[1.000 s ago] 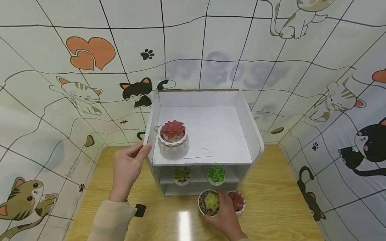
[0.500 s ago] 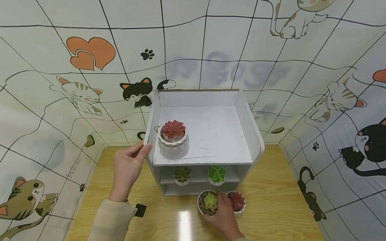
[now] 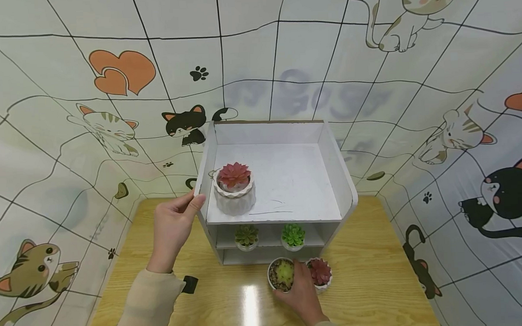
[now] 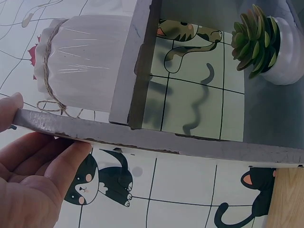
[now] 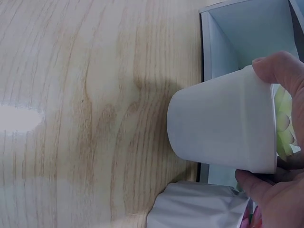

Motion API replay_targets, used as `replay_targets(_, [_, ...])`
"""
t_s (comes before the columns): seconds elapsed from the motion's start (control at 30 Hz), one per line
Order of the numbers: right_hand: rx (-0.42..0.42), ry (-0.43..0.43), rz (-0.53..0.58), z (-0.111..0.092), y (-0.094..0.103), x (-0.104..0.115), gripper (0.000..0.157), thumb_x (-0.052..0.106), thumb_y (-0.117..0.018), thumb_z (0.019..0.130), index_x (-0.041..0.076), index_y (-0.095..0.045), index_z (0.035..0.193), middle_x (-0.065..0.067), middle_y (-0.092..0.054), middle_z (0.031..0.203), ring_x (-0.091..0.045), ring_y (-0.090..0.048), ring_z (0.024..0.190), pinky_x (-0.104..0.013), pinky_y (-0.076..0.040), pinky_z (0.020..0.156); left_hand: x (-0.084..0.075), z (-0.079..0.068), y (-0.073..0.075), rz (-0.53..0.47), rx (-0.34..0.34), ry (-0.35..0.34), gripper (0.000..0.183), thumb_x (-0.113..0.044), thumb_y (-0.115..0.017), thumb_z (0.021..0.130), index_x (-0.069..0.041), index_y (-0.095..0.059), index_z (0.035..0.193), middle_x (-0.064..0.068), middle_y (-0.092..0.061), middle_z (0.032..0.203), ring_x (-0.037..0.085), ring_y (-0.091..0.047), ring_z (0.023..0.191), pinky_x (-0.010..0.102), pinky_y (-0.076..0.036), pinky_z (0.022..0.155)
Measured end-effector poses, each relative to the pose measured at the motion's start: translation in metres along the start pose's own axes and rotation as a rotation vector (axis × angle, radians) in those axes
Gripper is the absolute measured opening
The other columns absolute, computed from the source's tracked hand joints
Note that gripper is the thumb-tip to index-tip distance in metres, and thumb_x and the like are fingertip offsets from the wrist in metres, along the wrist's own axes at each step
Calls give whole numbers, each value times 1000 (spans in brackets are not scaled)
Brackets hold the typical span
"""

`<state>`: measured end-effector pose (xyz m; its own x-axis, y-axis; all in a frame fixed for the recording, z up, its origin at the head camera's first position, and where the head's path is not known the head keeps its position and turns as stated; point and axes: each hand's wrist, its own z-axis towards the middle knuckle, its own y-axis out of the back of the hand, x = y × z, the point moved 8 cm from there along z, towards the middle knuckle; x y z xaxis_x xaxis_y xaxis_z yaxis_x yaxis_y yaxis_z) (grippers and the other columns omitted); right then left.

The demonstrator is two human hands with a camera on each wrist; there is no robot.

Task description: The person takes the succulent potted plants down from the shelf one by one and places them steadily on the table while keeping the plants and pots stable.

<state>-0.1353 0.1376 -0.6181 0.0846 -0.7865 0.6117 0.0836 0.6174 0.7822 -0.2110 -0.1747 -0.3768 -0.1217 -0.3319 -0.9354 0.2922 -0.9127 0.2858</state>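
Note:
My left hand (image 3: 173, 229) pinches the left side panel of the white shelf (image 3: 287, 181), thumb on one face and fingers on the other in the left wrist view. My right hand (image 3: 303, 296) grips the rim of a white pot (image 5: 218, 123) holding a yellow-green succulent (image 3: 284, 274). That pot is in front of the shelf; whether its base touches the table I cannot tell. Just right of it, partly behind my fingers, stands a ridged white pot with a red succulent (image 3: 320, 271).
On the shelf's top level, at left, sits a larger white pot with a red succulent (image 3: 234, 188) and twine round it. A dark green succulent (image 3: 246, 235) and a bright green succulent (image 3: 293, 235) occupy the middle level. Everything stands on a wooden table (image 3: 369, 284).
My right hand and its pot have shifted very slightly left. The left hand stays on the panel, and the shelf has not moved.

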Motion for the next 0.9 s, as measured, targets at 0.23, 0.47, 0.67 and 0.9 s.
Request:
replay_targets(0.23, [-9,-7,3,-1,-1,0,101,29,-99,59,-16,-49,136,-30,-56,122,-45,-58,113,-58,-54,95,-1,0,0,1,0,-13,35,-25,-78,95,-2,-75,121,17,-75,112,-8,-67,86,11,-53,74])
replay_targets(0.47, [-16,-9,2,-1,-6,-4,102,26,-99,59,-17,-48,136,-30,-56,121,-44,-58,113,-58,-53,96,-1,0,-1,-3,2,-21,34,-25,-78,95,-2,-75,121,17,-75,112,-9,-67,86,11,-53,74])
replay_targets(0.67, [-30,-7,-3,1,-6,-3,99,25,-98,60,-17,-48,135,-29,-56,120,-43,-59,111,-58,-53,95,-1,0,-1,7,1,-12,36,-26,-78,95,-2,-75,121,17,-75,112,-8,-67,86,11,-53,73])
replay_targets(0.9, [-89,35,-40,0,-2,1,94,21,-95,60,-17,-49,132,-30,-57,117,-44,-62,106,-57,-56,92,0,0,-1,19,-3,-1,37,-26,-78,95,-1,-74,122,18,-75,112,-8,-66,85,11,-53,72])
